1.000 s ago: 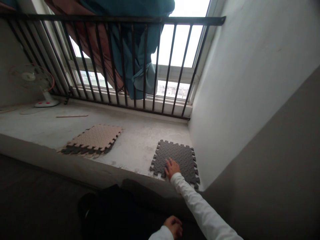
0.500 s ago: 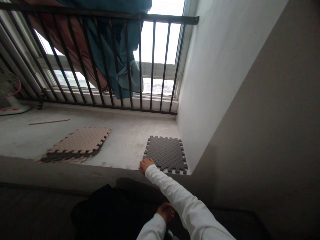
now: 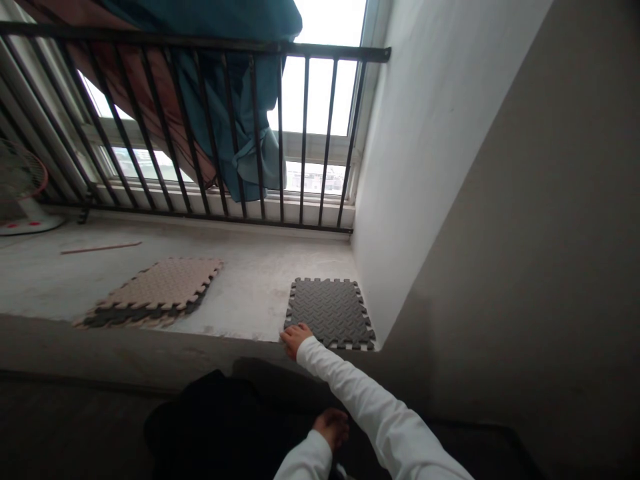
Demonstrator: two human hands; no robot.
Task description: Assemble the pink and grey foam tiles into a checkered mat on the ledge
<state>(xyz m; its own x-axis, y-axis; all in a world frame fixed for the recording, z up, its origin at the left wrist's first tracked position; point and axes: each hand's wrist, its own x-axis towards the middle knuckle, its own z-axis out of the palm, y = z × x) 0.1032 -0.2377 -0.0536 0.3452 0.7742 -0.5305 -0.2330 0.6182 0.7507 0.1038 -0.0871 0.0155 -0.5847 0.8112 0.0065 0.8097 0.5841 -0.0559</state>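
Note:
A dark grey foam mat tile [image 3: 330,312] with toothed edges lies flat on the ledge, close to the right wall. My right hand [image 3: 296,340] is at its near left corner, fingers bent over the edge; the thumb is mostly hidden. Lower down, in dim light, my left hand [image 3: 331,427] hangs in front of the ledge, away from the tiles, with loosely bent fingers and nothing visible in them. To the left rests a stack of beige and dark foam tiles [image 3: 165,283], slightly fanned out near the ledge's front edge.
Dark metal railing [image 3: 225,133] stands along the back of the ledge [image 3: 250,287], before a window with a blue and pink curtain [image 3: 240,100]. A thin stick [image 3: 100,248] lies behind the stack. At far left is a fan [image 3: 30,207]. The white wall [image 3: 400,200] bounds the right.
The grey tile has turned very slightly, its far edge shifting a little left. My right hand stays at its near left corner, and the view has tilted a little.

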